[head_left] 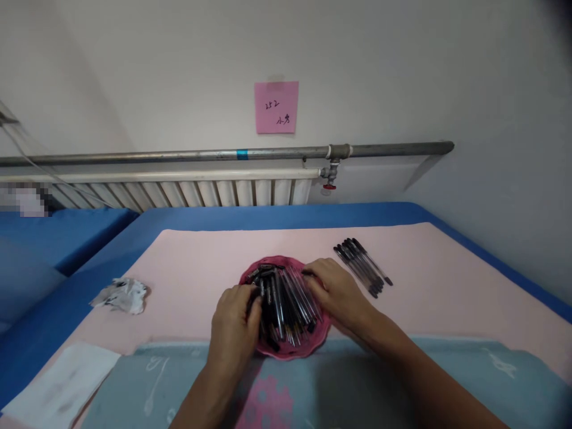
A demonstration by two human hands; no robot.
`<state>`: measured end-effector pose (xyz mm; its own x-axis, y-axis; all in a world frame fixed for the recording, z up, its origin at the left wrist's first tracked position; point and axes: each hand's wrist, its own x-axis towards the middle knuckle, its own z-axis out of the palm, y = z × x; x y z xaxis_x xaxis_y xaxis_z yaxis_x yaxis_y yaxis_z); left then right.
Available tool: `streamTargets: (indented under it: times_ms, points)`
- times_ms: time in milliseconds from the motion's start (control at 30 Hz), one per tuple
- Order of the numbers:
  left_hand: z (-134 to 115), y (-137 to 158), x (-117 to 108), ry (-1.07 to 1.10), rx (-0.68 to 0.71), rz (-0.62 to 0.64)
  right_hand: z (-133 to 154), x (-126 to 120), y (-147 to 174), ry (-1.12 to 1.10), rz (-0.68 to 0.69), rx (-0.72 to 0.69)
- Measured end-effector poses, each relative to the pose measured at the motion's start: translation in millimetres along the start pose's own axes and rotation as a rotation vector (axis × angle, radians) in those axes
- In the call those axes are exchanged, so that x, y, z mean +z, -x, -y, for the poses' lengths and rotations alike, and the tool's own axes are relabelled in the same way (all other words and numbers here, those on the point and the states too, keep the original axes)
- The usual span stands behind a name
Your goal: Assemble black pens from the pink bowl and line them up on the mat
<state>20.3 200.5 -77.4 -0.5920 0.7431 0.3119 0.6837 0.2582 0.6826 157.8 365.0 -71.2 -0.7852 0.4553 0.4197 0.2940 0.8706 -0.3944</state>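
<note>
At the near middle of the desk (201, 256), your hands flank a pink basket (318, 342) heaped with pens (286, 301), its raised rim probably keeping them from rolling off. Your left hand (232, 322) curls over one side, its fingers bent inward among the pens; your right hand (333, 286) leans over the other, a dark tip (308, 272) beside its fingers. Whether either set grips anything, you can't tell from this view. Farther right, a slanted row (361, 268) of pens lies apart, seemingly lined up to stay orderly.
</note>
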Motion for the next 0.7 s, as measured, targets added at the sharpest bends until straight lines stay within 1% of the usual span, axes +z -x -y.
streamTargets:
  times_ms: [67,133,200,300,400,500,600,700]
  points:
    - [-2,3,9,-0.145,0.114,0.048,5,3,1,0.021,0.038,-0.029]
    - [-6,6,16,-0.269,0.181,0.111,7,6,2,0.050,0.069,-0.033]
    - [-9,6,21,-0.378,0.191,0.156,9,8,2,0.075,0.092,-0.028]
    - [-12,4,24,-0.494,0.160,0.190,13,9,1,0.106,0.122,-0.029]
    - [-14,1,23,-0.526,0.137,0.221,18,9,1,0.108,0.153,-0.043]
    - [-16,0,23,-0.520,0.117,0.228,23,10,3,0.096,0.212,-0.082]
    - [-16,0,24,-0.502,0.112,0.205,29,12,5,0.129,0.278,-0.099]
    - [-13,-1,26,-0.442,0.099,0.139,35,15,7,0.208,0.293,-0.089]
